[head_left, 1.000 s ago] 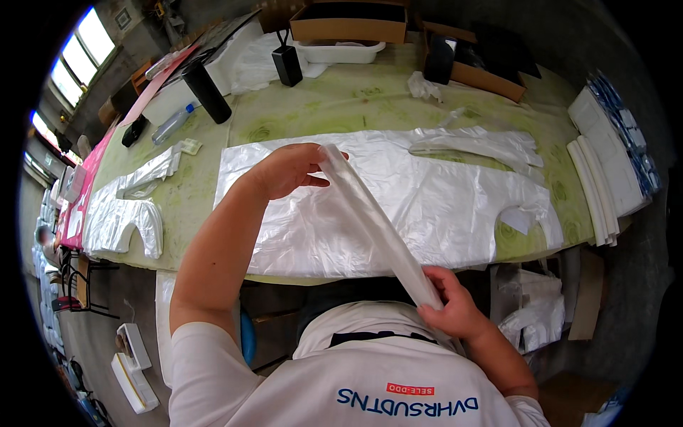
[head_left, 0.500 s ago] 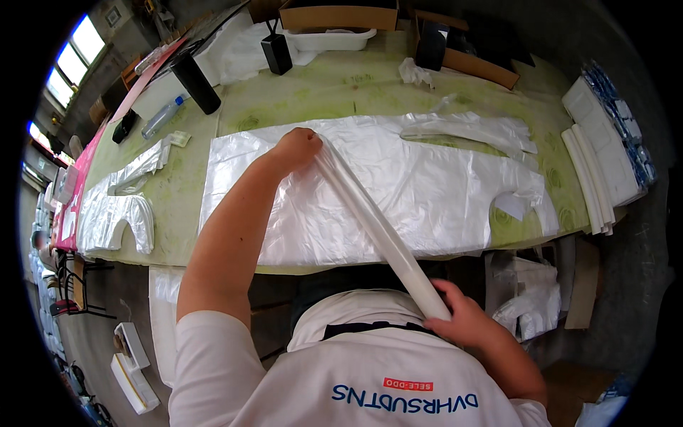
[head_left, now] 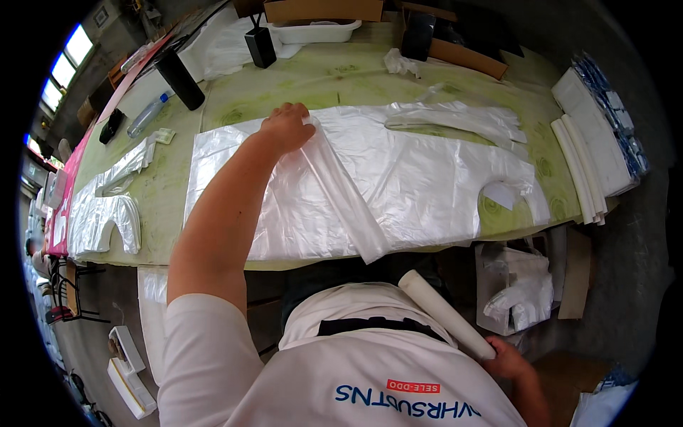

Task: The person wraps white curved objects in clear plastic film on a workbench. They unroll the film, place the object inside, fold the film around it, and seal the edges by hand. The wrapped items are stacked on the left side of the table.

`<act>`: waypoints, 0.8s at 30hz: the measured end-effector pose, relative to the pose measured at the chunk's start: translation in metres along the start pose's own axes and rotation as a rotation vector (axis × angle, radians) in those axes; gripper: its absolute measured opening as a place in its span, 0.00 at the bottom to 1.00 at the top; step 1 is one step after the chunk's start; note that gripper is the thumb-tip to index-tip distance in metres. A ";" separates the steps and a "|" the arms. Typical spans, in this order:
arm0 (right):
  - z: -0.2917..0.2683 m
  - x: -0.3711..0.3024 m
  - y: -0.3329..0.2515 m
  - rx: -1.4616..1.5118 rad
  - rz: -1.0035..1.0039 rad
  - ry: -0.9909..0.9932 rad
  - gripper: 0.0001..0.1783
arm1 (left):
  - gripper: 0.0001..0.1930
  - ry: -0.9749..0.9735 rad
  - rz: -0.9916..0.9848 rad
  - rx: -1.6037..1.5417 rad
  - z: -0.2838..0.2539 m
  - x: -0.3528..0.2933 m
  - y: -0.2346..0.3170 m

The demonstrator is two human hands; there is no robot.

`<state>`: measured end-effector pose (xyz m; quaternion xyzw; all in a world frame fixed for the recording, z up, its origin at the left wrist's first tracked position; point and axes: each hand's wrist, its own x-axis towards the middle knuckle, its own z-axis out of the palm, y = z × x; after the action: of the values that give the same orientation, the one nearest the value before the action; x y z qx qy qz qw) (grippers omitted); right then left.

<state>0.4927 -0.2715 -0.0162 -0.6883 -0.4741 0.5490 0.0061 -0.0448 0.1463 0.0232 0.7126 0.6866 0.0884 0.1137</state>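
A long folded strip of clear plastic (head_left: pixel 341 192) slants across a large silvery-white plastic sheet (head_left: pixel 427 188), its near end at the table's front edge. At the strip's far end, my left hand (head_left: pixel 288 128) is closed over the plastic, with fingers bent and thumb beside the fold. My right hand (head_left: pixel 509 357), low at the right beside my body, grips the lower end of a white tube (head_left: pixel 445 313). The tube is apart from the strip and tilted, its other end pointing toward the table. The sheet has a curved cut-out at its right and a long arm-like piece at the back.
A smaller stack of cut plastic (head_left: pixel 110 224) lies at the left. Near it are a clear bottle (head_left: pixel 148 114) and a black cylinder (head_left: pixel 179 80). White rolls (head_left: pixel 575 167) lie beside packages (head_left: pixel 605 117) at the right. Cardboard boxes (head_left: pixel 324 11) and a black holder (head_left: pixel 260 44) stand at the back.
My right hand has drawn the white tube down and to the right, away from the plastic strip. The strip now lies flatter on the sheet. My left hand has shifted slightly left.
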 end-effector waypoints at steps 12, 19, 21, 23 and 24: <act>-0.044 0.058 -0.140 -0.031 -0.628 0.241 0.33 | 0.54 -0.227 0.839 0.044 0.035 -0.181 0.040; -0.055 0.123 -0.256 -0.634 -0.948 0.434 0.28 | 0.42 -0.232 0.930 -0.026 0.027 -0.200 0.026; -0.059 0.151 -0.268 -0.743 -0.982 0.540 0.28 | 0.38 -0.175 0.945 -0.009 0.032 -0.202 0.027; -0.065 0.175 -0.280 -0.777 -0.955 0.631 0.28 | 0.35 -0.106 0.948 0.025 0.036 -0.203 0.030; -0.069 0.184 -0.286 -0.756 -0.906 0.667 0.28 | 0.34 -0.068 0.945 0.047 0.039 -0.204 0.032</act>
<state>0.3509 0.0426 0.0243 -0.5091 -0.8479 0.0467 0.1404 -0.0119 -0.0602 0.0013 0.9518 0.2848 0.0913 0.0674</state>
